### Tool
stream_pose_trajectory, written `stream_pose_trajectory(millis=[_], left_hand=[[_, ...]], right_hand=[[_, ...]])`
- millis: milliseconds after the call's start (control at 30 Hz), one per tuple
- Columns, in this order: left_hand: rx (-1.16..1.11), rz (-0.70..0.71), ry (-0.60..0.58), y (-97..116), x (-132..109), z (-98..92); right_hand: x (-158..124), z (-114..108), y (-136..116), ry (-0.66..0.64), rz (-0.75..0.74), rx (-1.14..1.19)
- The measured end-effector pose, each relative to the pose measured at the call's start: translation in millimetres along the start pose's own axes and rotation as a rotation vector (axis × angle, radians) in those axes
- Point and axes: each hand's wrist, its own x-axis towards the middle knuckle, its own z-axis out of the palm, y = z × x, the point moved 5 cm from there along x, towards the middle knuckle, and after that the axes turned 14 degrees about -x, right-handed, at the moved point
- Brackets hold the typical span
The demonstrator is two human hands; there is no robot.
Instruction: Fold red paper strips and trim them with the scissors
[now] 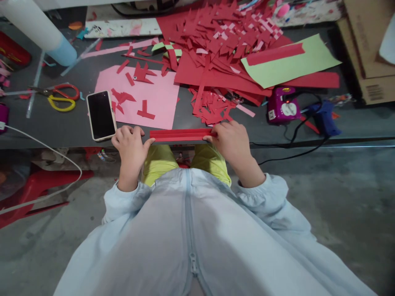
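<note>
A long red paper strip (pixel 182 134) with creases along its length lies at the table's front edge. My right hand (pixel 232 142) pinches its right end, thumb below and fingers curled over it. At the other end rests my left hand (pixel 130 147), thumb and fingers apart, its thumb tip at or just beside the strip's left end. A phone (pixel 101 115) with a dark screen lies close by my left fingers. Behind the strip is a pink paper sheet (pixel 160 111) carrying red cut pieces and a red paper fish shape (pixel 143 74).
Red paper pieces (pixel 212 49) are heaped at the back, with a green sheet (pixel 321 57) on their right side. Scissors (pixel 63 98) and a white bottle (pixel 40 31) stand or lie left. A purple box (pixel 282 107), blue glue gun (pixel 325 117) and cardboard (pixel 375 86) are right.
</note>
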Motion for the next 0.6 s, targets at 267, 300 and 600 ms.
stream_pose_trajectory(millis=[267, 300, 600], left_hand=[[-0.02, 0.004, -0.008, 1, 0, -0.4], [-0.019, 0.006, -0.008, 1, 0, -0.4], [-0.031, 0.02, -0.022, -1, 1, 2.3]], right_hand=[[4, -3, -6, 0.042, -0.021, -0.018], [6, -3, -9, 0.043, -0.03, -0.015], [18, -9, -49, 0.043, -0.195, 0.051]])
